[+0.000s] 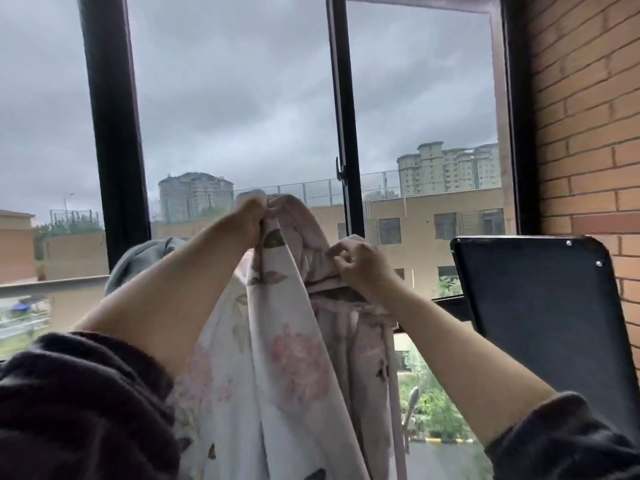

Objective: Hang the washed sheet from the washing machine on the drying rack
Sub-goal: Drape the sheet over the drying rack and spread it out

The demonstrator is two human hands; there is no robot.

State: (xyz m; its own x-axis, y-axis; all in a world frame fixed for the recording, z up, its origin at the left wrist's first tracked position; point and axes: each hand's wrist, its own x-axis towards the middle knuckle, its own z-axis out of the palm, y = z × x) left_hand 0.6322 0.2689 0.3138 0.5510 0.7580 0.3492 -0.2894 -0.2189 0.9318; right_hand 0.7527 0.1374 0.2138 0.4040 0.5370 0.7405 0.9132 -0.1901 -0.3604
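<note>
clearly, the person stands before a big window (242, 116) with both arms lifted, and the floral sheet (294, 358) hangs between the arms. on the left side, behind the left forearm, a grey cloth (138, 261) is partly visible; what it lies on cannot be told.

the left hand (247, 220) is the higher one. it is closed in a fist on the top of the sheet, and a bunch of fabric comes out above the fingers. from this point the sheet falls straight down, so its long axis is near vertical, and it goes out of the picture at the bottom edge.

a fold of the sheet makes an arch from the left hand over to the right hand (360, 265), which is lower and a little nearer to the camera. the right hand is half closed and pinches the gathered edge between thumb and fingers.

further right stand a dark panel (540, 306) and a brick wall (588, 133).

no bar of the drying rack can be seen, so it is not possible to say which way the rack lies from the hands. probably the next move is to find the edge and spread the sheet sideways. the two hands are close together, therefore the right hand should slide along the edge away from the left one.
</note>
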